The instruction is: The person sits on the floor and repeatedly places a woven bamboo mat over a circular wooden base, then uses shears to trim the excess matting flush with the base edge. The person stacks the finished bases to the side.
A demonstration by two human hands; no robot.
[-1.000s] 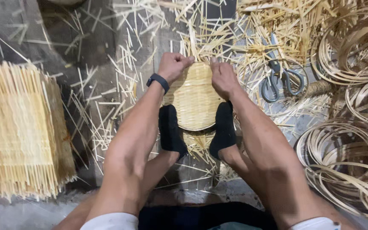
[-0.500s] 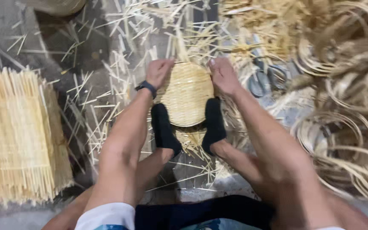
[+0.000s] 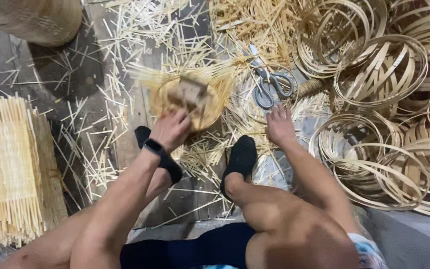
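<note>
No packages, labels, signs or screens show anywhere in this view. The only thing close to one is the dark band (image 3: 153, 146) on the person's left wrist, and whether it carries a small screen cannot be told from here.

Left hand (image 3: 171, 130) fingers curled; right hand (image 3: 278, 127) spread, palm down.

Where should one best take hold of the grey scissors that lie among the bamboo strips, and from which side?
Take the scissors by the two handle loops, coming from above on the side nearest the right hand. The loops lie flat and open toward the person; the blades point away into the loose strips, so they are harder to reach.
</note>
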